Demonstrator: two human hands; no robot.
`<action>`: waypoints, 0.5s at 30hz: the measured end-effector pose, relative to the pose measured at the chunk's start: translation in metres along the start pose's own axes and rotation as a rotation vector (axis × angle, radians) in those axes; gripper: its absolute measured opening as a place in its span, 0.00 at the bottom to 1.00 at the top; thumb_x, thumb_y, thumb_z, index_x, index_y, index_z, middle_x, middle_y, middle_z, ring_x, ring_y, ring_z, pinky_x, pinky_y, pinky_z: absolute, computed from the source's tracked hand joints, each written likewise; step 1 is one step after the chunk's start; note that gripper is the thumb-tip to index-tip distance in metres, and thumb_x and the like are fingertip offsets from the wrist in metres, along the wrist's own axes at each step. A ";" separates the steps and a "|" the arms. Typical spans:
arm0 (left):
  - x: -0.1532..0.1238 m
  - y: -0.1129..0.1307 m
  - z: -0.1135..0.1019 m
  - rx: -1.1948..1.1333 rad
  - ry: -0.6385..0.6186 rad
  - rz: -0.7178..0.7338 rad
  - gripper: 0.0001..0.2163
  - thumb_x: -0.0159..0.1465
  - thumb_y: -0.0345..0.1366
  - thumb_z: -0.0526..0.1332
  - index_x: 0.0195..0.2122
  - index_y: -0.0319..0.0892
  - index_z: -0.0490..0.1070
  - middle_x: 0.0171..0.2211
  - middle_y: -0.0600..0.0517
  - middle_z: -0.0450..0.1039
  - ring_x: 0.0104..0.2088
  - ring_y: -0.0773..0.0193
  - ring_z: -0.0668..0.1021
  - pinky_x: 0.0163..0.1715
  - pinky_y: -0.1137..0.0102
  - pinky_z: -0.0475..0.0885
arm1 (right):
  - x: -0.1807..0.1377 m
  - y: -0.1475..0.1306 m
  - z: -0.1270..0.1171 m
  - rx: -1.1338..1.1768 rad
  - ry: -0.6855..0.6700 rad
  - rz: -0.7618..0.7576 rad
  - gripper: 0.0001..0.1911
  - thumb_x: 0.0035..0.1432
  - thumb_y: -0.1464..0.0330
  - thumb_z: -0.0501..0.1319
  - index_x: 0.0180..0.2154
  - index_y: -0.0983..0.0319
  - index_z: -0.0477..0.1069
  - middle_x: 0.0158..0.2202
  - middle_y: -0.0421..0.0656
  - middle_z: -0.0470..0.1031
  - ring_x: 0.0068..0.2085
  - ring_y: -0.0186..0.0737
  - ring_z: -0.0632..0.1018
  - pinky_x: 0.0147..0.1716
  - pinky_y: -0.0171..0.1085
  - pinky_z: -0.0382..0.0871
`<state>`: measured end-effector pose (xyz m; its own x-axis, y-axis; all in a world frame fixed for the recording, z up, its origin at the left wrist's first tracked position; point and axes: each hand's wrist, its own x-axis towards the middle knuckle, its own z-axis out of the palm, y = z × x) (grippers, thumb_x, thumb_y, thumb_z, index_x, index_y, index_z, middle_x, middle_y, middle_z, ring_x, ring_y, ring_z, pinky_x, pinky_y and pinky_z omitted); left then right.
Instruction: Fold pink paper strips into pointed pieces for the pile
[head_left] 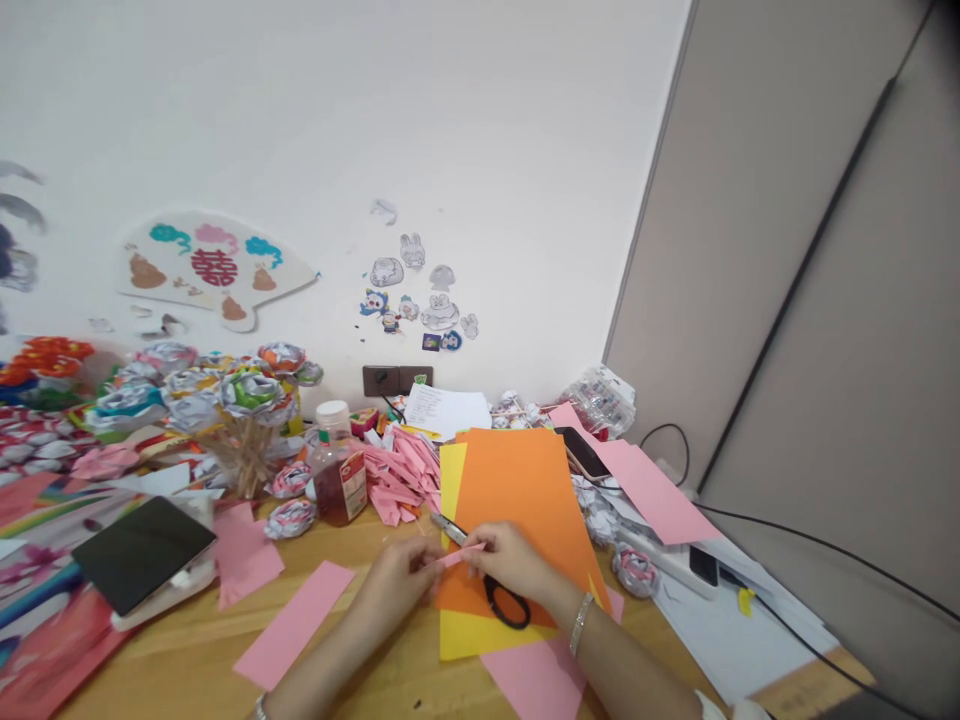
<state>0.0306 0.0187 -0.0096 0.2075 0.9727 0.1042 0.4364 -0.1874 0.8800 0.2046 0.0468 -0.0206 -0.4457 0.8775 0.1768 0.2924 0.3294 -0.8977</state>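
My left hand point(401, 578) and my right hand point(510, 560) meet over the wooden desk point(375, 660). Both pinch a small folded pink paper strip point(461, 553) between their fingertips. Under my right hand lie black-handled scissors point(487, 580), resting on an orange sheet point(525, 500) stacked on a yellow sheet point(480, 635). A silver bracelet circles my right wrist. Just beyond the hands sits a pile of folded pink strips point(401, 470).
A pink paper rectangle point(296, 620) lies left of my hands, a tablet point(142, 565) farther left. A sauce bottle point(337, 475) and paper flowers on sticks point(240, 400) stand behind. A phone point(581, 450), pink sheets and cables lie on the right.
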 end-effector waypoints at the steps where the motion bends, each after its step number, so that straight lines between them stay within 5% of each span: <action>1: 0.001 -0.003 -0.001 -0.003 -0.029 -0.027 0.12 0.52 0.42 0.56 0.19 0.39 0.67 0.14 0.57 0.63 0.16 0.68 0.65 0.17 0.76 0.56 | 0.000 0.001 0.000 0.012 -0.003 0.005 0.07 0.50 0.68 0.57 0.25 0.65 0.71 0.20 0.38 0.69 0.24 0.32 0.70 0.24 0.29 0.61; 9: 0.005 -0.013 -0.009 0.022 -0.059 -0.076 0.16 0.51 0.48 0.57 0.17 0.40 0.64 0.12 0.57 0.64 0.13 0.70 0.63 0.13 0.77 0.52 | 0.002 0.004 -0.004 0.031 0.024 0.128 0.11 0.47 0.65 0.60 0.21 0.64 0.63 0.15 0.35 0.65 0.17 0.28 0.66 0.16 0.27 0.56; 15: 0.004 -0.011 -0.008 -0.020 -0.055 -0.101 0.17 0.51 0.50 0.55 0.18 0.41 0.61 0.11 0.58 0.62 0.12 0.71 0.63 0.13 0.77 0.52 | 0.002 0.005 -0.008 0.120 -0.062 0.083 0.09 0.52 0.67 0.55 0.23 0.64 0.63 0.17 0.36 0.68 0.19 0.28 0.68 0.19 0.28 0.59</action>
<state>0.0191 0.0256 -0.0153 0.2114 0.9774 -0.0103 0.4398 -0.0856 0.8940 0.2119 0.0533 -0.0211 -0.4766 0.8756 0.0783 0.2286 0.2094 -0.9507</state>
